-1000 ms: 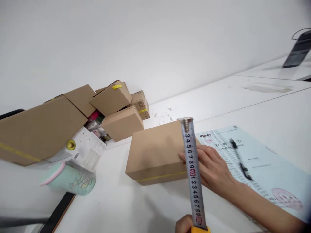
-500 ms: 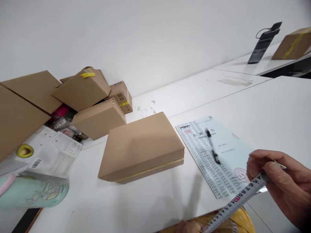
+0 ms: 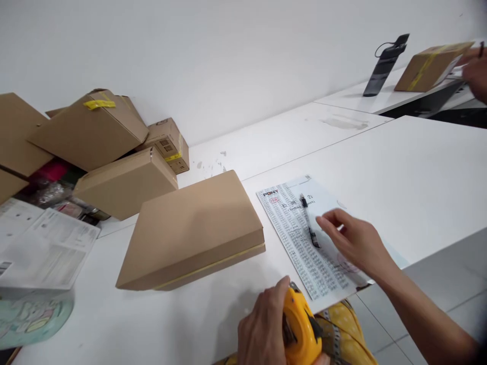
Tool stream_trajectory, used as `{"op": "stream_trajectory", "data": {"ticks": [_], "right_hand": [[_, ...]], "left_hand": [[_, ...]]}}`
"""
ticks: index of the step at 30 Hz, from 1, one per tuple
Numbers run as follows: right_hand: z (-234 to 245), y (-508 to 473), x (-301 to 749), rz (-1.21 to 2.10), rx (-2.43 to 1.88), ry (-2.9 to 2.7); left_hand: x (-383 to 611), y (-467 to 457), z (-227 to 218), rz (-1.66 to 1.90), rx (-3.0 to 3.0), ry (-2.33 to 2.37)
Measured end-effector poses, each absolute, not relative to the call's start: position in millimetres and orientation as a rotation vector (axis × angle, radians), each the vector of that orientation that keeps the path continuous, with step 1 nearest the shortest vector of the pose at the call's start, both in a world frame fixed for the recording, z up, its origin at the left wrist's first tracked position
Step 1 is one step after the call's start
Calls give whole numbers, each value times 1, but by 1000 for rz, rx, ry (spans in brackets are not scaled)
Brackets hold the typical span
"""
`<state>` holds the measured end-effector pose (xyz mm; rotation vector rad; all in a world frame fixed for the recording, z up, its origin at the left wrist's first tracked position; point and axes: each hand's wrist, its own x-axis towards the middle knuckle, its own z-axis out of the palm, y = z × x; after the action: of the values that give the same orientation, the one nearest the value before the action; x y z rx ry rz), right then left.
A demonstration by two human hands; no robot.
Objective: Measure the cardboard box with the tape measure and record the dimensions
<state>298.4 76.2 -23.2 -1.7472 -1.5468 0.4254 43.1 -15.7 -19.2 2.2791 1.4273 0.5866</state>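
My left hand (image 3: 264, 324) is closed around a yellow tape measure (image 3: 302, 324) at the table's front edge; no blade shows outside its case. My right hand (image 3: 352, 241) is over a light-blue printed report (image 3: 289, 243), its fingers loosely curled and apart with nothing between them. Just left of those fingertips, a clear pen with black ends (image 3: 309, 220) lies across the report. A flat brown cardboard box (image 3: 194, 223) rests on the white table, to the left of the report and beyond my left hand.
Several cardboard boxes (image 3: 125, 182) are piled at the left by the wall. White printed packaging (image 3: 49, 243) and a mint-green patterned item (image 3: 36, 319) sit at the near left. A dark bottle (image 3: 384, 68) and a taped box (image 3: 429, 68) stand far right, beside another person's hand (image 3: 477, 76).
The tape blade, stretched between my hands before, has gone back into its case. My right hand has let go of it and moved left over the report. The view has shifted right.
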Motion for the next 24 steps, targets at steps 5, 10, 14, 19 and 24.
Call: {"op": "stream_trajectory", "data": {"ticks": [5, 10, 14, 19, 24], "right_hand": [[-32, 136, 313, 398, -2077, -1821], [-24, 140, 328, 791, -1702, -1675], [-16, 124, 358, 1055, -1293, -1222], [-15, 107, 362, 952, -1268, -1104], [-25, 114, 345, 893, -1341, -1088]], "left_hand": [[75, 24, -6, 450, 2722, 1380], [93, 44, -8, 224, 2918, 1436], [100, 53, -13, 62, 2933, 1489], [107, 62, -18, 63, 3000, 1489], [129, 51, -31, 243, 3141, 1329]]}}
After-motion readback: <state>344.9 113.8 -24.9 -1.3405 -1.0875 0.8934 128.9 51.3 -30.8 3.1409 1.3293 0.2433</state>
